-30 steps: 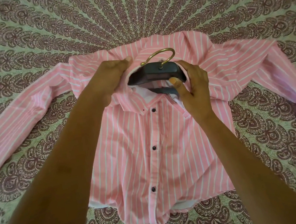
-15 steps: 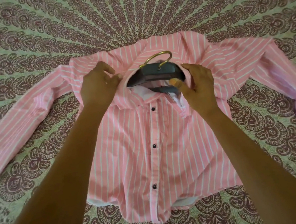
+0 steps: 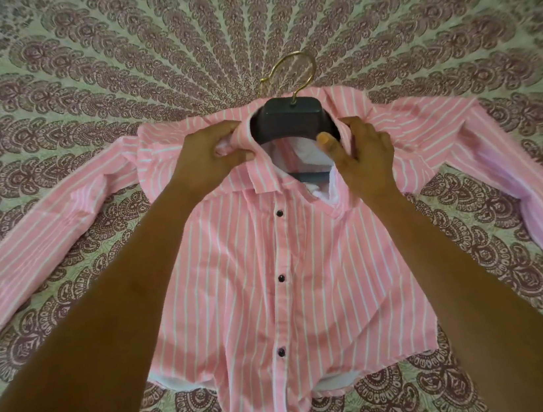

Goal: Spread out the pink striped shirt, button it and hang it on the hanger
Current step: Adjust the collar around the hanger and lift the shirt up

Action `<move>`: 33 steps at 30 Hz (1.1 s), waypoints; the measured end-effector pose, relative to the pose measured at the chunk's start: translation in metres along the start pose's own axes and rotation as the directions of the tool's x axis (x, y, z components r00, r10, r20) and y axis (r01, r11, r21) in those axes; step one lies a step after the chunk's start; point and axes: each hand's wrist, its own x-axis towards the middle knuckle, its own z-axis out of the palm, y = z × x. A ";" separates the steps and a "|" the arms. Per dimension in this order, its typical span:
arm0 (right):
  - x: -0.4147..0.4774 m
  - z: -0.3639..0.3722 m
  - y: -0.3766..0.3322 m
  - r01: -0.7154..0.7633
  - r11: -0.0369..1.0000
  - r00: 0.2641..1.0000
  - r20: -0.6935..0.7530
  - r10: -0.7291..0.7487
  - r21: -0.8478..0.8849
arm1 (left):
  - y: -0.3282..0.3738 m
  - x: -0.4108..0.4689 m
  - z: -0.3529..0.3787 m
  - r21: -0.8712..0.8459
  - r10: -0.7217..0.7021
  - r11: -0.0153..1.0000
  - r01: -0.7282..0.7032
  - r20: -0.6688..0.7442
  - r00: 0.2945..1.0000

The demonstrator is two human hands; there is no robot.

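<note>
Pink striped shirt (image 3: 286,273) flat, front up, on patterned spread (image 3: 238,20): collar (image 3: 260,172) far, hem near, long axis near-far, sleeves out sideways. 3 dark buttons (image 3: 279,212) closed. Hanger (image 3: 290,120) inside collar, gold hook (image 3: 298,53) pointing away. Left hand (image 3: 212,158) pinches collar; right hand (image 3: 360,156) grips opposite collar side. Spread extends broadly beyond hook.

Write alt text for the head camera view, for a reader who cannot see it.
The left hand and right hand grip the collar of a buttoned pink striped shirt lying on a patterned bedspread. A dark hanger sits inside the neck, its gold hook pointing away from the person.
</note>
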 end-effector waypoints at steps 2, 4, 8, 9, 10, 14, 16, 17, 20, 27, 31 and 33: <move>0.002 -0.014 -0.012 0.007 1.000 1.000 0.006 -0.007 0.016 | 0.011 -0.003 -0.010 -0.040 0.009 0.999 -0.009 -0.004 1.000; 0.001 -0.037 -0.031 0.030 0.998 0.999 0.035 -0.033 0.059 | 0.031 -0.010 -0.028 -0.063 0.020 0.998 -0.020 -0.009 1.000; -0.001 -0.108 -0.083 0.107 0.944 0.978 0.140 -0.158 0.313 | 0.086 -0.027 -0.086 -0.060 0.044 0.997 -0.048 -0.057 0.997; -0.004 -0.136 -0.100 0.115 0.928 0.971 0.159 -0.181 0.353 | 0.106 -0.035 -0.104 -0.050 0.058 0.997 -0.062 -0.072 0.996; -0.008 -0.159 -0.114 0.138 0.917 0.961 0.171 -0.215 0.375 | 0.120 -0.043 -0.120 -0.040 0.060 0.997 -0.063 -0.089 0.994; -0.022 -0.235 -0.165 0.311 0.894 0.915 0.154 -0.374 0.323 | 0.183 -0.072 -0.170 -0.012 0.113 0.993 -0.116 -0.151 0.982; -0.029 -0.269 -0.189 0.325 0.890 0.918 0.120 -0.379 0.320 | 0.221 -0.087 -0.190 0.009 0.153 0.988 -0.154 -0.173 0.973; -0.032 -0.283 -0.198 0.337 0.886 0.919 0.093 -0.383 0.320 | 0.239 -0.094 -0.199 0.023 0.176 0.984 -0.175 -0.183 0.967; -0.045 -0.332 -0.225 0.479 0.842 0.873 -0.038 -0.486 0.248 | 0.296 -0.127 -0.226 0.083 0.255 0.967 -0.241 -0.248 0.935; -0.091 -0.436 -0.281 0.745 0.667 0.649 -0.201 -0.734 -0.029 | 0.409 -0.200 -0.268 0.219 0.388 0.919 -0.327 -0.368 0.845; -0.114 -0.475 -0.305 0.754 0.647 0.611 -0.242 -0.754 -0.113 | 0.444 -0.231 -0.286 0.229 0.434 0.899 -0.373 -0.362 0.825; -0.124 -0.494 -0.314 0.742 0.654 0.617 -0.230 -0.752 -0.148 | 0.456 -0.246 -0.293 0.264 0.471 0.880 -0.396 -0.367 0.802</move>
